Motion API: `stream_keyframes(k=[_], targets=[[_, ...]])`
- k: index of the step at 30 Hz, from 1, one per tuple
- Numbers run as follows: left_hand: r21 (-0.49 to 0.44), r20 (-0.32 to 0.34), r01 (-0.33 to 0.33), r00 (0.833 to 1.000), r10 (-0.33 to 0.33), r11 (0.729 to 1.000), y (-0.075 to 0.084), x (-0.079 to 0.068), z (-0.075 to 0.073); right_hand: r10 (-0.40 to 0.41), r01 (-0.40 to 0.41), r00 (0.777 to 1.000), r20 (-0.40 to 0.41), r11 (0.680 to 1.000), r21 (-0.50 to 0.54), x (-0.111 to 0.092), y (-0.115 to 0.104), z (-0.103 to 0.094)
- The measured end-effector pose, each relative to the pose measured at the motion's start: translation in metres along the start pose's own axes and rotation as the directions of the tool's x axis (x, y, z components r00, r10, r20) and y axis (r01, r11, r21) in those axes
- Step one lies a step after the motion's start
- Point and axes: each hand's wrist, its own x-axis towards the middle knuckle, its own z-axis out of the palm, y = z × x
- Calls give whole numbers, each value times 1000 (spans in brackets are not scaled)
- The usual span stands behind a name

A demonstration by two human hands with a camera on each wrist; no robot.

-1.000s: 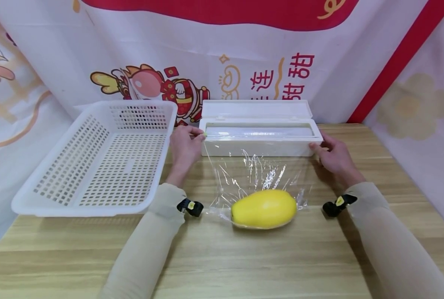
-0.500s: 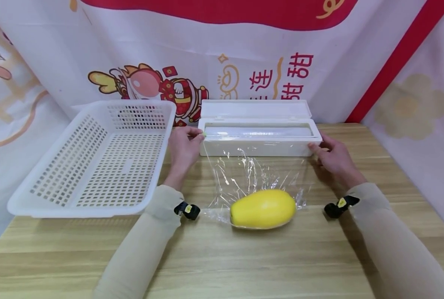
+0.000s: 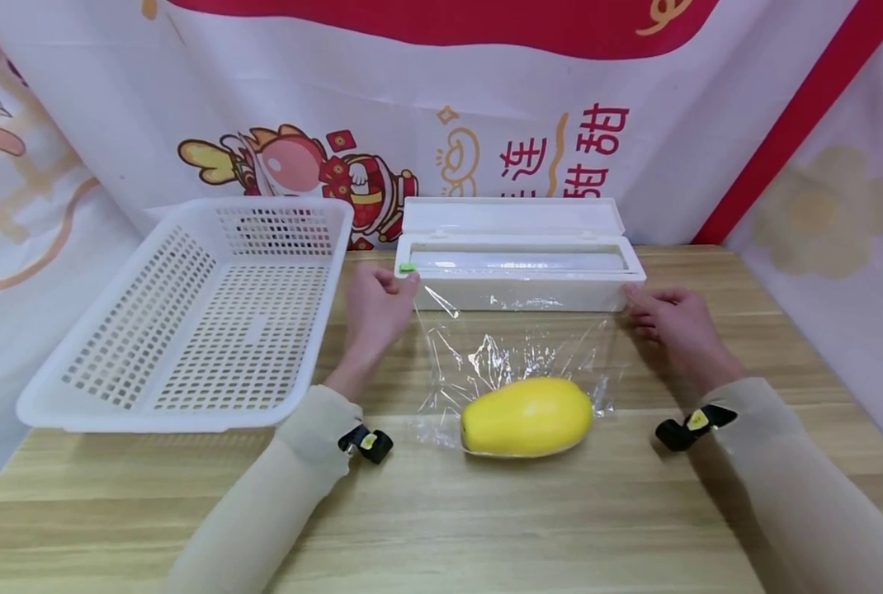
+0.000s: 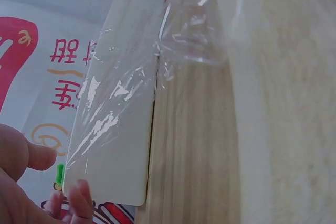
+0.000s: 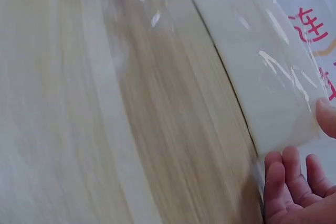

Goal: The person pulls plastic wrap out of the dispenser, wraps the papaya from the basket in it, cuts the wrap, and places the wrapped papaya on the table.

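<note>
A white cling film dispenser (image 3: 523, 293) stands with its lid raised, and a roll of film lies inside. Clear cling film (image 3: 486, 351) runs from its front edge down to a yellow papaya-like fruit (image 3: 526, 417), whose underside it meets. My left hand (image 3: 377, 309) is at the dispenser's left front corner, just below a small green slider (image 3: 408, 267). In the left wrist view its thumb (image 4: 42, 157) and fingers stand apart. My right hand (image 3: 675, 326) is at the right front corner, its thumb (image 5: 326, 118) apart from the loosely bent fingers in the right wrist view.
A white perforated plastic basket (image 3: 304, 388) sits on the left of the wooden table (image 3: 486, 528). Behind the dispenser hangs a printed cloth (image 3: 300, 74). Black straps with small cameras are on both wrists.
The left hand has let go of the green slider and shifted slightly down and right. The right hand has loosened from the dispenser's end and drawn slightly right. The fruit stays in place.
</note>
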Motion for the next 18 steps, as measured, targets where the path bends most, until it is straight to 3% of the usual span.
stream_keyframes(k=[4,9,14,18], targets=[[16,5,32,999,-32,999,0,-1,-1,43,-43,999,-6,999,33,-1,-2,3],[26,-33,56,998,-55,998,0,7,4,91,-88,995,-43,994,66,-1,-6,8],[59,-75,44,996,-39,997,0,17,11,79,-75,995,-64,995,59,1,-4,10],[68,-145,-25,989,35,997,-2,22,14,58,-55,997,-55,997,44,3,-3,9]])
